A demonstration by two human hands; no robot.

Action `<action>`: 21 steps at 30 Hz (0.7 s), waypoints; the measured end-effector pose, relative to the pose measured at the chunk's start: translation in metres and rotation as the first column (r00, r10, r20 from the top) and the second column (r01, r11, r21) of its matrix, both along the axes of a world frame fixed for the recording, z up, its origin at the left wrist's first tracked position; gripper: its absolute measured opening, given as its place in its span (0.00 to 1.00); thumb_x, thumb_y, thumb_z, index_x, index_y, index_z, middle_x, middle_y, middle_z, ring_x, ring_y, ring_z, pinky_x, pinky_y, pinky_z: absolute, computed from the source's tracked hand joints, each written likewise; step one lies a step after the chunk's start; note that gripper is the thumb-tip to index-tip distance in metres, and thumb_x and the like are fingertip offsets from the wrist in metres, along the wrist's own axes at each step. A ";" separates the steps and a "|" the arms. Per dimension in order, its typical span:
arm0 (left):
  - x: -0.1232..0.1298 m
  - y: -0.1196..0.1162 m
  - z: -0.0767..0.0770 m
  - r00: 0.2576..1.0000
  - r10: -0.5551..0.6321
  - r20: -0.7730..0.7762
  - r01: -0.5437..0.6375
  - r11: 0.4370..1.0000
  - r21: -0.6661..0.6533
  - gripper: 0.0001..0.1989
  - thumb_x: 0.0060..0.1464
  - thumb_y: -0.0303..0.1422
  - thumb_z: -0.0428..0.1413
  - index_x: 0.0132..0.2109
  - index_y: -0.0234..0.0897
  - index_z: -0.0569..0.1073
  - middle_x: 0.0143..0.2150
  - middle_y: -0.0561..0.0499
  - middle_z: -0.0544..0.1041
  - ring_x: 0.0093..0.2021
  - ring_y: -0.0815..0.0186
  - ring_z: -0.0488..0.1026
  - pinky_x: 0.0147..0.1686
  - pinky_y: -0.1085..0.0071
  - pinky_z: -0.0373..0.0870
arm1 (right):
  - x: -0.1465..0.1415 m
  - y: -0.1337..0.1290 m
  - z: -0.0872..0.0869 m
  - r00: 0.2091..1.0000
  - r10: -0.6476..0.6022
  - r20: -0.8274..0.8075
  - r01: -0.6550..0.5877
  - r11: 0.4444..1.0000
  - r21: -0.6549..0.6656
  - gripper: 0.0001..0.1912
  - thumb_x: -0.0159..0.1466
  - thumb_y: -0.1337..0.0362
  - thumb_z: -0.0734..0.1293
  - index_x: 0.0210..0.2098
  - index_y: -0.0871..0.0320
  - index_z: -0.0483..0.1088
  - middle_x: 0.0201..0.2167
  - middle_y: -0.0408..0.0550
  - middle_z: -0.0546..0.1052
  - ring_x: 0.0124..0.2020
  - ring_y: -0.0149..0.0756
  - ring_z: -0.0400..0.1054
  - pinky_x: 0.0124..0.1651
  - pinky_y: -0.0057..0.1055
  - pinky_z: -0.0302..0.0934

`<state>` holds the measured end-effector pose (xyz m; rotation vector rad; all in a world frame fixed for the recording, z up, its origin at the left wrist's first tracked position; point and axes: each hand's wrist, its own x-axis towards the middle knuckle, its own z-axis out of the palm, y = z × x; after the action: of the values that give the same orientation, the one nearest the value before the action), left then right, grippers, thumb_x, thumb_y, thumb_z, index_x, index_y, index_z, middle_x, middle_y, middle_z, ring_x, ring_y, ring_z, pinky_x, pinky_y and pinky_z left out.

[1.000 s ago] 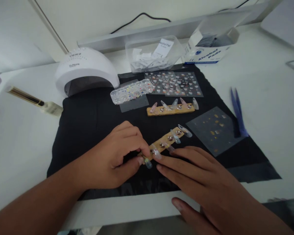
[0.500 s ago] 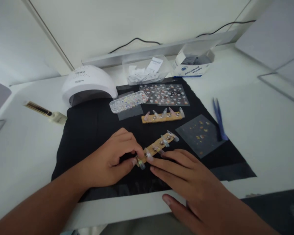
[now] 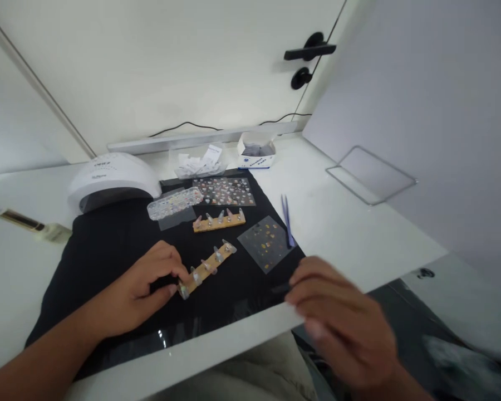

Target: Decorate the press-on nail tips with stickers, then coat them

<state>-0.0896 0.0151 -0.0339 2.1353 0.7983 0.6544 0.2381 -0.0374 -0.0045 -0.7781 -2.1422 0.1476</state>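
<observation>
My left hand (image 3: 150,287) rests on the black cloth, thumb and fingers pinching the near end of a nail display strip (image 3: 212,262). That strip is wooden, with several clear, pale false nails standing on metal studs. Over the table's front edge, blurred by motion, my right hand (image 3: 338,320) hangs in the air. Its fingers are loosely bent with the thumb apart, and I see nothing in it. A second nail display strip (image 3: 219,223) lies farther back. Blue tweezers (image 3: 288,220) and a clear sticker sheet (image 3: 267,244) lie beyond my right hand.
A white nail lamp (image 3: 112,178) stands at the back left, with a bottle (image 3: 35,225) beside the cloth (image 3: 117,245). Behind lie a rhinestone case (image 3: 175,203), a patterned sticker sheet (image 3: 225,191), a clear tub (image 3: 198,161) and an alcohol pad box (image 3: 256,153).
My right hand has left the nearer strip and moved right, past the cloth's edge. My left hand still grips the strip's end. The view has turned to the right.
</observation>
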 end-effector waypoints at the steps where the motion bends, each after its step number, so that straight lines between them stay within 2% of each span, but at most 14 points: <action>1: -0.002 0.001 -0.001 0.999 0.025 0.023 -0.025 1.000 0.000 0.13 0.65 0.22 0.49 0.48 0.42 0.73 0.43 0.47 0.73 0.46 0.60 0.70 0.47 0.63 0.69 | 0.014 0.006 0.005 0.998 -0.055 0.012 0.055 0.998 -0.005 0.08 0.64 0.73 0.61 0.33 0.53 0.66 0.25 0.44 0.75 0.27 0.37 0.69 0.35 0.39 0.66; 3: -0.007 0.003 -0.004 0.994 0.088 0.060 -0.089 0.996 0.006 0.11 0.64 0.24 0.51 0.48 0.42 0.72 0.43 0.48 0.72 0.45 0.59 0.70 0.46 0.63 0.70 | 0.040 0.024 0.012 0.977 -0.193 0.086 0.197 0.980 -0.037 0.08 0.65 0.73 0.62 0.35 0.53 0.67 0.25 0.46 0.73 0.29 0.40 0.68 0.33 0.39 0.63; 5: -0.011 0.004 -0.007 0.989 0.137 0.061 -0.137 0.991 0.002 0.09 0.64 0.25 0.52 0.47 0.42 0.72 0.43 0.48 0.71 0.44 0.59 0.70 0.45 0.64 0.71 | 0.058 0.045 0.013 0.945 -0.241 0.221 0.263 0.962 -0.076 0.06 0.64 0.71 0.64 0.36 0.54 0.70 0.28 0.48 0.76 0.32 0.43 0.69 0.36 0.41 0.64; 7: -0.012 0.003 -0.010 0.985 0.167 0.053 -0.167 0.986 -0.012 0.08 0.64 0.26 0.53 0.47 0.42 0.72 0.43 0.48 0.71 0.44 0.59 0.70 0.44 0.64 0.71 | 0.067 0.066 0.011 0.907 -0.218 0.360 0.276 0.954 -0.118 0.08 0.63 0.70 0.66 0.41 0.56 0.74 0.37 0.54 0.79 0.38 0.46 0.71 0.43 0.46 0.66; 11: -0.010 -0.001 -0.014 0.964 0.251 0.088 -0.249 0.968 -0.039 0.09 0.63 0.27 0.52 0.47 0.43 0.72 0.42 0.50 0.70 0.43 0.60 0.69 0.45 0.65 0.69 | 0.073 0.099 0.010 0.826 -0.114 0.552 0.260 0.946 -0.194 0.18 0.60 0.67 0.68 0.50 0.58 0.77 0.48 0.59 0.79 0.49 0.53 0.70 0.52 0.53 0.65; 13: -0.009 -0.002 -0.014 0.957 0.279 0.082 -0.275 0.960 -0.060 0.09 0.62 0.27 0.53 0.47 0.43 0.72 0.42 0.50 0.70 0.43 0.60 0.69 0.45 0.65 0.68 | 0.079 0.109 0.012 0.785 -0.084 0.614 0.262 0.943 -0.207 0.21 0.60 0.67 0.67 0.53 0.58 0.77 0.47 0.60 0.79 0.49 0.55 0.69 0.52 0.54 0.64; 16: -0.011 -0.001 -0.013 0.956 0.286 0.063 -0.281 0.956 -0.089 0.09 0.61 0.27 0.53 0.47 0.42 0.72 0.42 0.50 0.70 0.43 0.60 0.69 0.45 0.66 0.69 | 0.091 0.119 0.013 0.738 -0.036 0.674 0.246 0.944 -0.219 0.23 0.60 0.72 0.64 0.53 0.58 0.77 0.40 0.58 0.79 0.43 0.51 0.69 0.48 0.49 0.64; 21: -0.014 -0.001 -0.018 0.946 0.313 0.082 -0.307 0.948 -0.078 0.10 0.62 0.27 0.54 0.49 0.43 0.73 0.44 0.49 0.71 0.42 0.61 0.69 0.44 0.67 0.70 | 0.105 0.134 0.004 0.696 -0.002 0.718 0.178 0.969 -0.170 0.20 0.69 0.72 0.58 0.50 0.56 0.79 0.37 0.56 0.79 0.41 0.48 0.68 0.46 0.46 0.62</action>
<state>-0.1034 0.0144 -0.0516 1.9223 1.1013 0.8726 0.3426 0.0970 -0.0003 -1.2269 -2.8530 0.0331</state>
